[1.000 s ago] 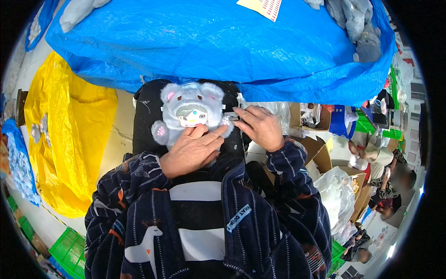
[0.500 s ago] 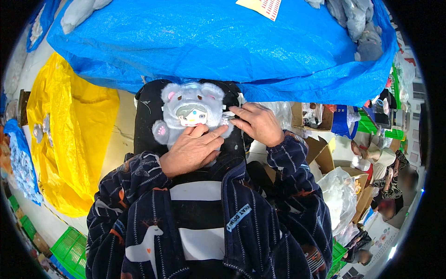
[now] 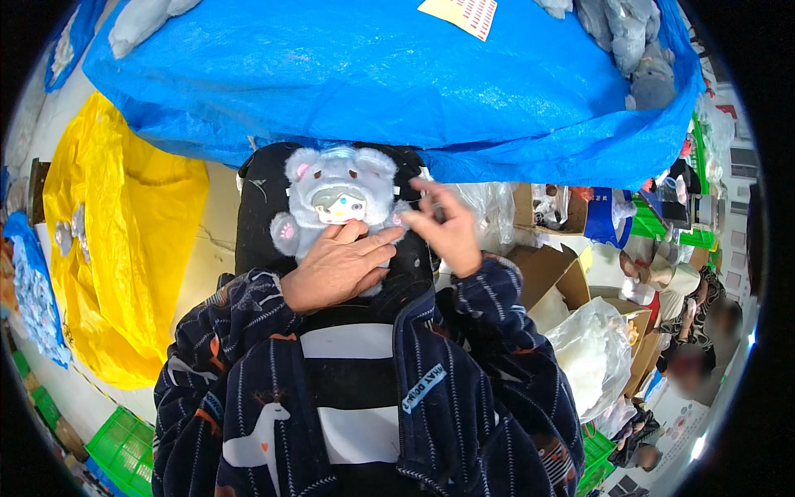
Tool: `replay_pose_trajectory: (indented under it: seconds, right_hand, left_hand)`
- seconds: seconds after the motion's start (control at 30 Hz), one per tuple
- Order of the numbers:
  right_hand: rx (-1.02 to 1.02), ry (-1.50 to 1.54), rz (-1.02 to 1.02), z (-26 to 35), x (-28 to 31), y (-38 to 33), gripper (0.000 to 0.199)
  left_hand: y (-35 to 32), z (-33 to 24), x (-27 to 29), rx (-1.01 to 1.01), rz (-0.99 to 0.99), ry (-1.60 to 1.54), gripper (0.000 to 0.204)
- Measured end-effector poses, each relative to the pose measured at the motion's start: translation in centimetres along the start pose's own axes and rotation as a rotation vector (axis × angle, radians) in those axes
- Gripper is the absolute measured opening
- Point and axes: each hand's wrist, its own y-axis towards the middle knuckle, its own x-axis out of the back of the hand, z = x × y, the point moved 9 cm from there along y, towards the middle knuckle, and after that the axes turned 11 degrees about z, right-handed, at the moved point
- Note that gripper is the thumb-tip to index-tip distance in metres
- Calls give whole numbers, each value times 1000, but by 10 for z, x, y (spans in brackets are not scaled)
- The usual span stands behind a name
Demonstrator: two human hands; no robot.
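Note:
A pale grey plush doll (image 3: 338,176) in a bear-eared hood lies face up on the black padded surface (image 3: 261,199) over my lap. It has pink inner ears, pink paw pads and a small smooth doll face framed by grey hair. My left hand (image 3: 339,267) is closed on its lower body, with fingertips just beneath the face, and covers much of the belly. Beside the doll's right-hand paw, my right hand (image 3: 447,228) has thumb and fingers apart, slightly smeared by motion. Nothing shows between those fingers; whether the thumb touches the paw I cannot tell.
A large blue sheet (image 3: 373,83) spreads ahead, with grey plush pieces (image 3: 650,79) and a printed paper (image 3: 464,12) on it. At left hangs a yellow sheet (image 3: 124,248). Cardboard boxes (image 3: 546,277), a clear plastic bag (image 3: 592,348) and green crates (image 3: 124,447) stand around. Other people sit at far right.
My right hand has drawn slightly back toward me and left, its pinched fingers now parted beside the paw. My left hand and the plush doll have hardly moved.

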Motion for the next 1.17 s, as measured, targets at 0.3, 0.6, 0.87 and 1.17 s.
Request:
replay_pose_trajectory:
  seconds: [0.3, 0.6, 0.87, 1.17]
  right_hand:
    - [-185, -365, -297, -63, 72, -6, 13]
    - [262, -536, 23, 48, -45, -2, 25]
    - [184, -678, -368, 1, 60, -6, 43]
    - [-282, 63, 74, -36, -25, -15, 27]
  left_hand:
    - [-6, 2, 4, -22, -25, -79, 40]
    - [-29, -5, 9, -96, -48, -144, 36]
    - [-60, 1, 23, -114, -148, -225, 24]
    - [-140, 102, 28, 652, -533, -1056, 34]
